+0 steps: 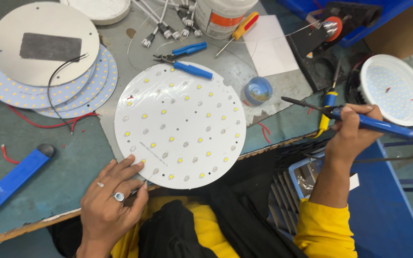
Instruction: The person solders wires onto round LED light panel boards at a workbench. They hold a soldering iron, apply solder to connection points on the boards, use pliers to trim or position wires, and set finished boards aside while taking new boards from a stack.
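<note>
A grey desk [63,157] carries a big white round LED board [180,125] at the centre of the frame. The left hand [112,200] pinches a thin wire at the board's lower-left edge. The right hand [352,131], mid-right, grips a blue soldering iron [359,119].

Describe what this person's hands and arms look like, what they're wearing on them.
Both hands are bare, no gloves. The left hand wears a silver ring with a pale round stone on one finger. The right hand shows no ring. A bright yellow sleeve covers the right upper arm, leaving the forearm bare.
</note>
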A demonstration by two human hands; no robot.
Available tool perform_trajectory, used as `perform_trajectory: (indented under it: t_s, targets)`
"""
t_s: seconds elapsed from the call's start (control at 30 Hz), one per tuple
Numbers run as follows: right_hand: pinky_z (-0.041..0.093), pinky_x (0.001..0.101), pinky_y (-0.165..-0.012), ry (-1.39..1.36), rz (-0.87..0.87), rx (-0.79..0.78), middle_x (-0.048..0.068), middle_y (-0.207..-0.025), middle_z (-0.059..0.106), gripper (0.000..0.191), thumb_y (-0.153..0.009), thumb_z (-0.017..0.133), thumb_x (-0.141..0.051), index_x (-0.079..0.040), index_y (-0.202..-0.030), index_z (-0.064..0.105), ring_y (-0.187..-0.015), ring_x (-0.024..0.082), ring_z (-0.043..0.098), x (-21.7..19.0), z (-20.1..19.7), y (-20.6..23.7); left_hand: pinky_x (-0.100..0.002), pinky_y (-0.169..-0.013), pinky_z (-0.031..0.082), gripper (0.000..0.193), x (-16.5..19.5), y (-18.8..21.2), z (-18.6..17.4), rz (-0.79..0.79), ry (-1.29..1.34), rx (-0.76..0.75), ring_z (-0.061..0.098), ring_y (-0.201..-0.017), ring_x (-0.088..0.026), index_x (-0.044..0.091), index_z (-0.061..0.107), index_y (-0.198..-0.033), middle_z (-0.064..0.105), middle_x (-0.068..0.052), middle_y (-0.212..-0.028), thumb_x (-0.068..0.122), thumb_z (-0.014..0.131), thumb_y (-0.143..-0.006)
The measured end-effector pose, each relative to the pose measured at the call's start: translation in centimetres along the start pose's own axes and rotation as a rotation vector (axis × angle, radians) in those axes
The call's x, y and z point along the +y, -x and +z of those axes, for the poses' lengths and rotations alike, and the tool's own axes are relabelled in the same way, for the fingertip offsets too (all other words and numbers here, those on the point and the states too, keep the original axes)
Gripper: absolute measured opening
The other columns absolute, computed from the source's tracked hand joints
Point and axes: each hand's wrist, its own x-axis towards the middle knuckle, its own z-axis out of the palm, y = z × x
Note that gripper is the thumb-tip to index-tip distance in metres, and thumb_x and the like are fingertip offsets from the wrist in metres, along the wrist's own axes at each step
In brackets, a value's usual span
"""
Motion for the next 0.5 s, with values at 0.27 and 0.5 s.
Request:
perform_trajectory:
  t_s: [0.27, 0.5]
  targets:
    - [0.030, 0.0239, -0.051, -0.776, 0.552, -0.103, 0.001, -0.063, 0.054, 0.019, -0.098, 0.061, -0.026, -0.009, -0.097, 0.070, -0.050, 0.010, 0.038, -2.5, -1.4, -1.2, -0.050, -0.104, 0.053, 0.007, -1.2, 0.8, 0.4, 0.024, 0.005, 0.023, 0.069, -0.118, -0.027, 0.006, 0.070, -0.077, 0.075, -0.007, -0.109, 0.008, 0.076, -0.076]
    - [0.032, 0.0232, -0.054, -0.842, 0.643, -0.142, 0.000, -0.058, 0.054, 0.024, -0.098, 0.061, -0.026, -0.005, -0.098, 0.073, -0.047, 0.008, 0.040, -3.3, -0.2, -0.3, -0.049, -0.104, 0.052, 0.008, -1.0, 0.6, -0.2, 0.037, -0.013, 0.005, 0.069, -0.118, -0.028, 0.007, 0.071, -0.080, 0.075, -0.009, -0.112, 0.009, 0.078, -0.076]
